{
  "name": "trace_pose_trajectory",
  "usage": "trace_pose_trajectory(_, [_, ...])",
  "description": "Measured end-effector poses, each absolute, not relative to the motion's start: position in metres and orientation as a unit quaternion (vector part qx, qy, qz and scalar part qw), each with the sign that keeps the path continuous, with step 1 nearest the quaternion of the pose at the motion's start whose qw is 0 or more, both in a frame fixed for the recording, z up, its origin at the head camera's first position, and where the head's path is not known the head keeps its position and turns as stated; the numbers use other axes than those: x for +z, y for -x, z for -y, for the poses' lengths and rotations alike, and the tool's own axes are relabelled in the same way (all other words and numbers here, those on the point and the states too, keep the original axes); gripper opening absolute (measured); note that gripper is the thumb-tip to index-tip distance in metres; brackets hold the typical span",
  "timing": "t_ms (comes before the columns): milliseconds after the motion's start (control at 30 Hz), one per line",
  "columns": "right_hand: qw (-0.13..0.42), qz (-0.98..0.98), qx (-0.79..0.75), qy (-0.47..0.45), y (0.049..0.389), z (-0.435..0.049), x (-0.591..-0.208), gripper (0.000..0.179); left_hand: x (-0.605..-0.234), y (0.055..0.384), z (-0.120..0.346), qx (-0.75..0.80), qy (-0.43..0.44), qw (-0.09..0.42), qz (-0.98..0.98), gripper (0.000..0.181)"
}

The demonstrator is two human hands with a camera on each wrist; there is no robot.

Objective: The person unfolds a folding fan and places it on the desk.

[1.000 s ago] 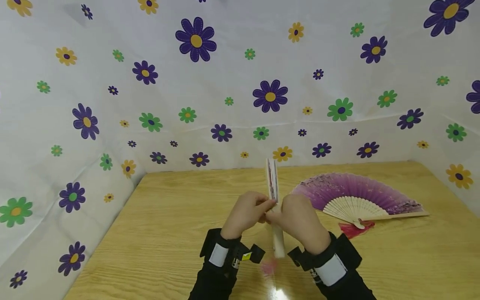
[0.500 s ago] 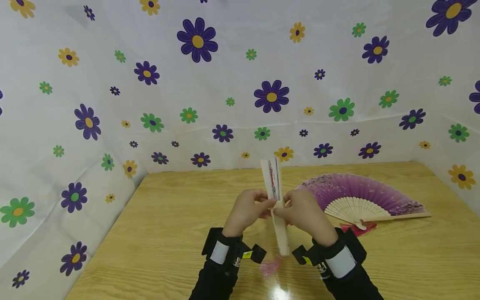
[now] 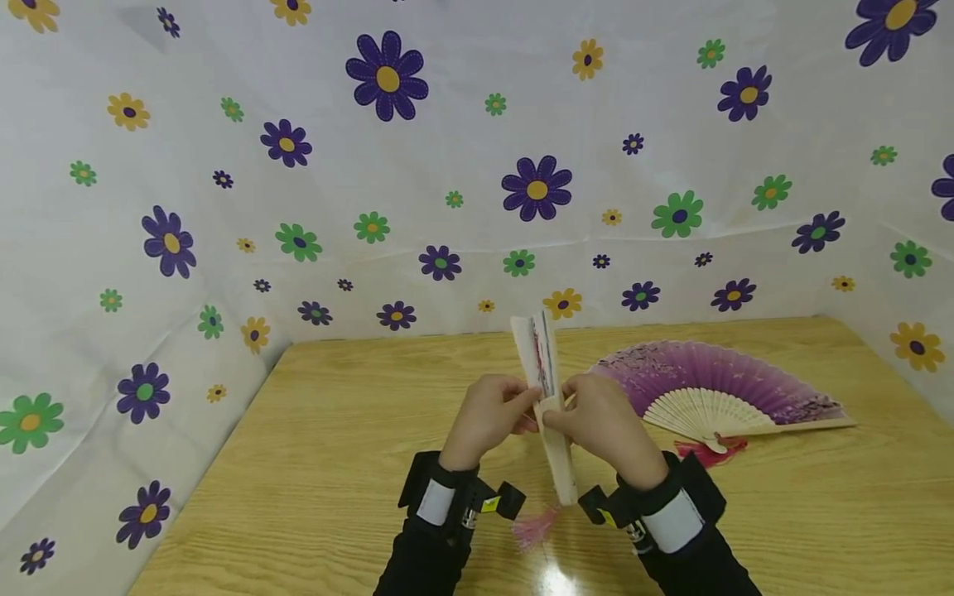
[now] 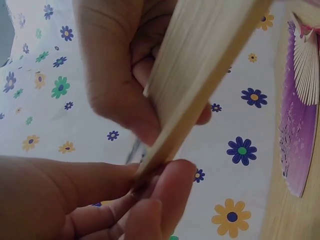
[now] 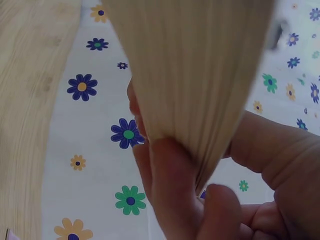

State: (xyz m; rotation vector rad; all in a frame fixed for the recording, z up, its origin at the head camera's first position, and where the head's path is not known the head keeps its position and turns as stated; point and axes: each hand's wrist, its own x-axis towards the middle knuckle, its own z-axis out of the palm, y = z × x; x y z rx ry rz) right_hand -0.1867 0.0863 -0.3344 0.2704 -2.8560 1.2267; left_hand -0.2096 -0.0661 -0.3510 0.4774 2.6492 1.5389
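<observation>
A nearly folded hand fan (image 3: 560,459) with pale wooden ribs stands upright between my hands in the head view, its top slightly spread toward the left. My left hand (image 3: 480,418) pinches its left edge near mid-length. On the other side, my right hand (image 3: 611,426) grips the ribs, thumb across the front. A pink tassel (image 3: 535,528) hangs from the fan's lower end. In the left wrist view, fingers of both hands meet at the fan's wooden side (image 4: 200,65). The stacked ribs (image 5: 190,65) fill the upper middle of the right wrist view.
A spread purple fan (image 3: 693,381) with pale ribs lies at the right on the wooden table (image 3: 320,463). Its red tassel (image 3: 711,451) lies by its pivot. A flower-printed white cloth (image 3: 447,165) stands behind the table and along both sides.
The top of the held fan has spread a little, its left edge moving left. My right hand has shifted slightly right and its grip now shows the thumb across the ribs.
</observation>
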Motion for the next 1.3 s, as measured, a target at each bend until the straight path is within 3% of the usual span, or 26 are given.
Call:
trace_pose_trajectory(867, [0.011, 0.921, 0.381, -0.086, 0.187, -0.088, -0.336, 0.014, -0.338, 0.208, 0.084, 0.427, -0.159, 0.087, -0.886, 0.019])
trace_pose_trajectory(1300, [0.015, 0.925, 0.37, -0.087, 0.189, -0.097, -0.335, 0.014, -0.337, 0.208, 0.086, 0.435, -0.151, 0.092, -0.883, 0.019])
